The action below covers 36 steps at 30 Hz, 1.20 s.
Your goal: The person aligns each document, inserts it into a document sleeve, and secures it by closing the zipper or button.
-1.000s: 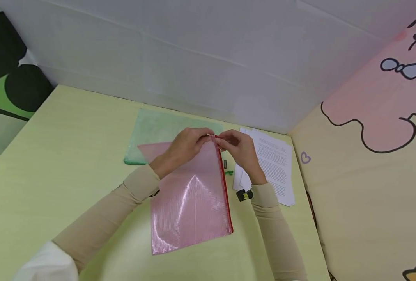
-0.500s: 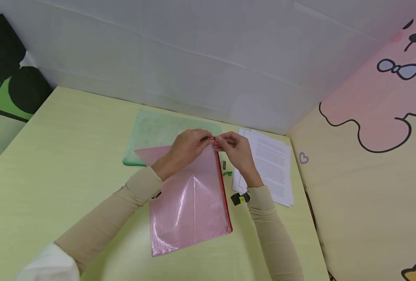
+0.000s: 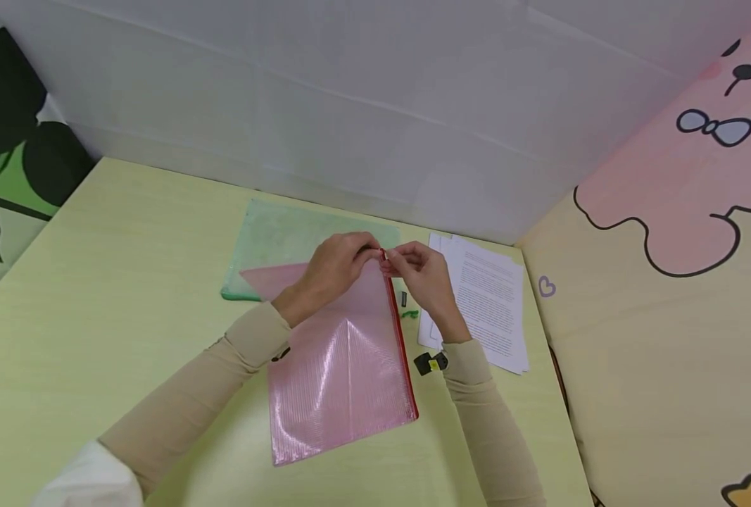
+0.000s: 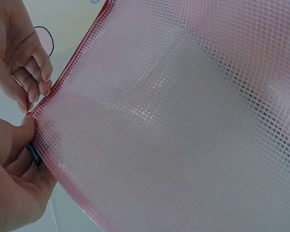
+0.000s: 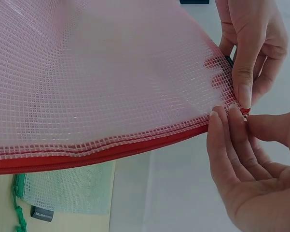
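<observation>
A pink mesh zipper pouch is held up by one corner, its red zipper edge running down the right side. At that corner my left hand pinches the mesh between thumb and fingers. A small dark piece shows behind the left fingers in the left wrist view. My right hand pinches the end of the red zipper with thumb and fingertips, right beside the left thumb. In the right wrist view, both thumbs meet at the zipper end; the small part between them is mostly hidden.
Behind the pink pouch lies a green mesh pouch on the table. Its dark tag and green cord stick out at its right. Printed sheets of paper lie to the right. A wall stands behind.
The right fingertips have shifted slightly at the zipper end, and the corner has moved slightly left. A dark piece at the left fingertips half a second ago no longer shows in the head view.
</observation>
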Available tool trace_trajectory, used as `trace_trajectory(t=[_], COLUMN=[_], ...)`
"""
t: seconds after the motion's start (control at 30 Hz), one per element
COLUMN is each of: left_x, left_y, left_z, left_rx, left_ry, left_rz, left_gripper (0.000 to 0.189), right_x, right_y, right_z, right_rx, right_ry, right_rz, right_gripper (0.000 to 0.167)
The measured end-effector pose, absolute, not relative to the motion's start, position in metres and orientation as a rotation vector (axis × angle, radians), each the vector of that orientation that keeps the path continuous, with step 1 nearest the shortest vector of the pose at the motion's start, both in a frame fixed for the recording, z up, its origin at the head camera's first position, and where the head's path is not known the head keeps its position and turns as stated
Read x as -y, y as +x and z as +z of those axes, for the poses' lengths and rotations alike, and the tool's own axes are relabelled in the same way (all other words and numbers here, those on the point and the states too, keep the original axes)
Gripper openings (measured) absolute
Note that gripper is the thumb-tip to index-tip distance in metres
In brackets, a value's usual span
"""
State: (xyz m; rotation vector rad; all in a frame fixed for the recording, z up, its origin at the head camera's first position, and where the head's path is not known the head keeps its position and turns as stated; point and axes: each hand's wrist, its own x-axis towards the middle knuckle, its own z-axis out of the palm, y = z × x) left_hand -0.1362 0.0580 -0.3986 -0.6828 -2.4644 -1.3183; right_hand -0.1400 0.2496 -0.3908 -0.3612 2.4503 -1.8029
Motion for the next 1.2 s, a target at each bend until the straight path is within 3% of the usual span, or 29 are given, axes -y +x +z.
trace_trajectory(t=[0.77, 1.2], left_x=[-0.051, -0.041], left_y=[-0.135, -0.14], left_z=[-0.399, -0.386], left_rx=[2.438, 2.516], left_ry=[-0.734, -0.947], left_rz=[-1.33, -1.154], left_gripper=[0.012, 0.01], right_x=[-0.247, -0.241], right_y=[-0.132, -0.13], right_z=[-0.392, -0.39], right_rx=[-2.475, -2.5], right_ry=[-0.288, -0.334], right_rz=[-1.772, -1.759], right_gripper=[0.018, 0.019])
